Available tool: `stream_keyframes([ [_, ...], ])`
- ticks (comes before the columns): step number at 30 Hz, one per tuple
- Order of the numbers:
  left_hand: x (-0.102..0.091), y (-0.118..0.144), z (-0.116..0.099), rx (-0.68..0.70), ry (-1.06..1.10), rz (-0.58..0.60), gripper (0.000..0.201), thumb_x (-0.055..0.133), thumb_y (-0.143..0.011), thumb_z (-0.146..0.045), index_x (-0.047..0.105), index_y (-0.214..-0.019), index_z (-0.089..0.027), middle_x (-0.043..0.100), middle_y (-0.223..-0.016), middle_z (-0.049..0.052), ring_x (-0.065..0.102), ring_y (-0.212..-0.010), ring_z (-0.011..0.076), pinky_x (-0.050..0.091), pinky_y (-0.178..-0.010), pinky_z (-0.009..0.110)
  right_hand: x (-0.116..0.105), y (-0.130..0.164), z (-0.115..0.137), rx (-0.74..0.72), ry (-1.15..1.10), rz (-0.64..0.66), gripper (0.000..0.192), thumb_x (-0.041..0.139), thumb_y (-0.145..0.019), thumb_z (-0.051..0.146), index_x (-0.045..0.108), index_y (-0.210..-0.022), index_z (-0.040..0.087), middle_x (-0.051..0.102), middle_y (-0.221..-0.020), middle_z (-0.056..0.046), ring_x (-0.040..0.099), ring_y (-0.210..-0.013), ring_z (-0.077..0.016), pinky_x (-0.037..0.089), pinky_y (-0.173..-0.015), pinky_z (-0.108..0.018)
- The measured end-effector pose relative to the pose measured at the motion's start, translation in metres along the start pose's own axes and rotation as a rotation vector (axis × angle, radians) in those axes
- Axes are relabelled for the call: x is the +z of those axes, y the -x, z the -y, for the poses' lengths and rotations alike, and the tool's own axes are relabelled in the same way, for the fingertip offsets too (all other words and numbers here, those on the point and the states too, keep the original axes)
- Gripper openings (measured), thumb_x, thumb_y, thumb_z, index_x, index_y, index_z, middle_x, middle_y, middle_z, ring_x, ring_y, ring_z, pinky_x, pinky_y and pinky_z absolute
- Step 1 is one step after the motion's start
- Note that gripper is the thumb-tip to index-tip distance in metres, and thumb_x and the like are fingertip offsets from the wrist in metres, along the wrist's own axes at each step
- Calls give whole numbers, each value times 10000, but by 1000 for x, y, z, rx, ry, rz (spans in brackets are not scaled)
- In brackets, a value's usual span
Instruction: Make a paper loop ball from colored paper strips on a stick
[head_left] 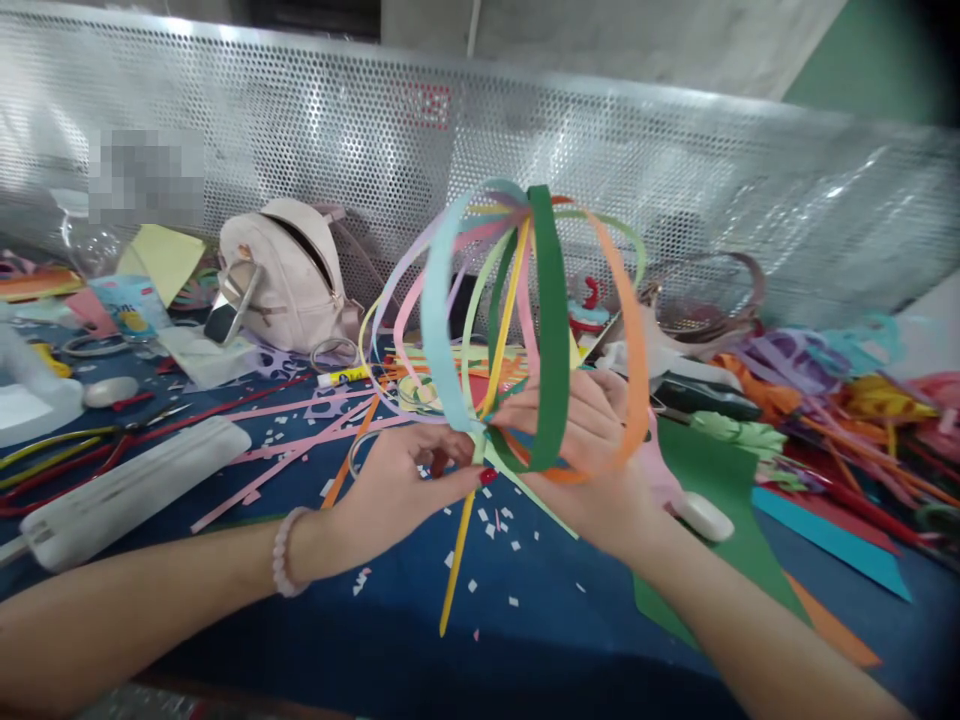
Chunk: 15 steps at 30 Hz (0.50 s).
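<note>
A round lantern of curved coloured paper strips [551,340] stands upright between my hands, its strips gathered at top and bottom. A thin yellow stick [456,570] runs through its middle and out below. My left hand [405,480] pinches the gathered lower end, thumb against a pale green strip end. My right hand [592,450] reaches in among the dark green and orange strips, fingers closed at the same lower joint. Part of its grip is hidden behind the dark green strip.
White paper scraps dot the blue tablecloth [315,640]. Left lie a white glue gun [142,490], pliers [127,430], a phone [234,300] and a pale backpack [281,270]. A glue stick [343,377] lies behind. Green paper [705,500] and piled strips [810,360] are right.
</note>
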<state>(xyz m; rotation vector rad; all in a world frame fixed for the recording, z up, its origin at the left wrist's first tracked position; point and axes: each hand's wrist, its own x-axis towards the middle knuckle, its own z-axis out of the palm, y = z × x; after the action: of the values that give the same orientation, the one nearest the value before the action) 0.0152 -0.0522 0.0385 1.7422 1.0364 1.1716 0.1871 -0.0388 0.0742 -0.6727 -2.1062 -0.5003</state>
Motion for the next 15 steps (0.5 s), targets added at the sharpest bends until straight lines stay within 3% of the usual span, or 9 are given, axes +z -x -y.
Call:
stream_keyframes([
  [6, 2, 2, -1, -77, 95, -1, 109, 658, -686, -241, 603, -647, -155, 576, -629, -20, 481, -563, 88, 393, -529, 190, 6, 9, -3, 22, -25, 1, 144, 596, -745, 99, 615, -799, 231, 697, -780, 3, 624, -879, -220, 397, -837, -427],
  [15, -1, -3, 12, -81, 117, 75, 139, 613, -753, -287, 599, -709, -156, 583, -689, -13, 516, -646, 110, 392, -572, 195, 14, 11, -6, -36, 42, -39, 154, 596, -784, 118, 608, -851, 256, 708, -800, 23, 627, -842, -195, 332, -873, -442],
])
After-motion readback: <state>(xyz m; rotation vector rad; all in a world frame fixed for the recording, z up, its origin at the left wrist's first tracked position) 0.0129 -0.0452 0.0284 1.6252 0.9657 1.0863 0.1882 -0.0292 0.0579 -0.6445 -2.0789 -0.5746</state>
